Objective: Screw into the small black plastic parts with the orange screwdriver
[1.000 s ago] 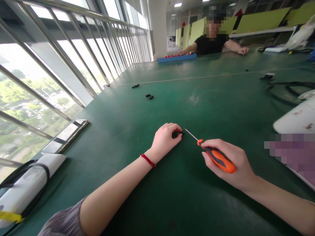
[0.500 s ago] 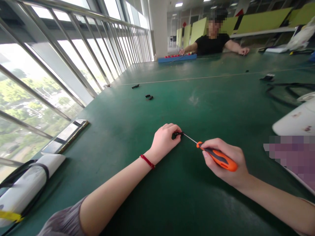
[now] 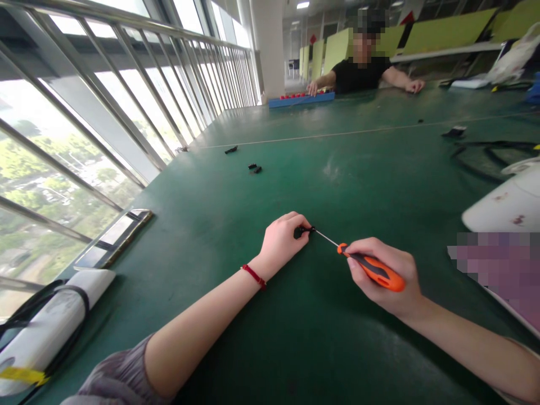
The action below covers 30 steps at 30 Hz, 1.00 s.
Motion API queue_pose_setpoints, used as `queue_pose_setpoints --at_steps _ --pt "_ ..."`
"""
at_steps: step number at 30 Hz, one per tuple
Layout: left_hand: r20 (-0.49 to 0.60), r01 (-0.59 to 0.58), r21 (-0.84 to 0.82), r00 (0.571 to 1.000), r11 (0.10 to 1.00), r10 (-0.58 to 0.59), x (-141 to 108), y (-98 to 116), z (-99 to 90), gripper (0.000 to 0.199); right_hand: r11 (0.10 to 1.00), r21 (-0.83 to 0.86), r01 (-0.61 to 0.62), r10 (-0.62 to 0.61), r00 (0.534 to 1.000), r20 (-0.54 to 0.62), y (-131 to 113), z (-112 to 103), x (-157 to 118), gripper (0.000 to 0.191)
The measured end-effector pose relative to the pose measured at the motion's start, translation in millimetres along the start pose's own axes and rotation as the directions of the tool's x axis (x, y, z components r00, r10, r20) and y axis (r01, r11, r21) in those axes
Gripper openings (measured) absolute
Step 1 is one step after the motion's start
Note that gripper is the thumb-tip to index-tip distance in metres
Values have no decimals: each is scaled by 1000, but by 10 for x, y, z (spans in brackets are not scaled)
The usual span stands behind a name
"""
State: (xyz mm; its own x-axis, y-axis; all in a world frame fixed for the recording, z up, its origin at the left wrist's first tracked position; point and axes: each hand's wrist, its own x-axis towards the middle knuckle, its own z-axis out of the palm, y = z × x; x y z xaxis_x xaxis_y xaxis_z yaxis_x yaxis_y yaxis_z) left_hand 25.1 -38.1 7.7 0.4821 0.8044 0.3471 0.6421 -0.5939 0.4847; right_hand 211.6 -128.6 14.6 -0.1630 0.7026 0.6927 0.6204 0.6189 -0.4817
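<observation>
Taking the small black part (image 3: pixel 302 231) as landmark, we pinch it between our left hand's (image 3: pixel 283 241) nearly closed fingers, just above the tabletop (image 3: pixel 202 225) or on it; we can't tell which. Right of it, our right hand's (image 3: pixel 390 275) fingers wrap the orange screwdriver (image 3: pixel 373 269), its tip at the part. Open tabletop lies beyond it; the tabletop's railing-side edge is well left.

Bare green tabletop (image 3: pixel 202 208) lies open between the left forearm and the slim white-and-black panel with a gold edge (image 3: pixel 116 239). Beyond the hands, two small black pieces (image 3: pixel 255 168) lie close together, low obstacles with open surface around them. At the right, the large rounded white object (image 3: pixel 506 202) and looped black cable (image 3: pixel 485 154) block sideways passage.
</observation>
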Motion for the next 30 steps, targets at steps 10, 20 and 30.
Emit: queue_pose_setpoints --at_steps 10,20,30 --pt "15 -47 2 999 999 47 -28 20 9 11 1000 12 6 -6 1000 5 -8 -13 -4 8" --pt "13 -67 7 998 998 67 -43 28 17 10 985 108 -134 153 970 -189 29 60 -55 29" --pt "18 -71 -5 997 997 71 -46 22 30 15 987 70 -148 157 976 -150 -18 38 -46 15"
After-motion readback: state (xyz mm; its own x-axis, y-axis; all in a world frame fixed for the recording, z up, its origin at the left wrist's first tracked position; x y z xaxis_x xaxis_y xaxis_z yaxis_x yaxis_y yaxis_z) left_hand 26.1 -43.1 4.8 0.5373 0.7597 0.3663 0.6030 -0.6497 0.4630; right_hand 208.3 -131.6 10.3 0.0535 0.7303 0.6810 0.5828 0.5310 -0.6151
